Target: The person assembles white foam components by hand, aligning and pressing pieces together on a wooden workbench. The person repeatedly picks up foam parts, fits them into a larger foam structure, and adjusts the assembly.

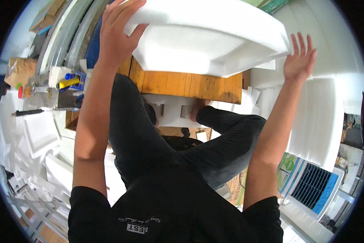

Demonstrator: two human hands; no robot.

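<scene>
A large white foam box (206, 18) is tilted over the wooden table (190, 84), its hollow side partly facing me. At its left end my left hand (119, 34) grips the corner, fingers over the wall and thumb at the lower edge. My right hand (300, 60) is beside the opposite end, its fingers stretched up and spread. The edge of that palm appears to touch the foam, or nearly so. The far side of the box runs out of the picture at the top.
On the left stands a cluttered ledge with a yellow-and-blue cutter (68, 83) and other tools. White foam pieces (40, 133) are heaped below it. Tall white foam blocks (317, 121) stand on the right, above a blue-and-white appliance (311, 186). My legs straddle the area before the table.
</scene>
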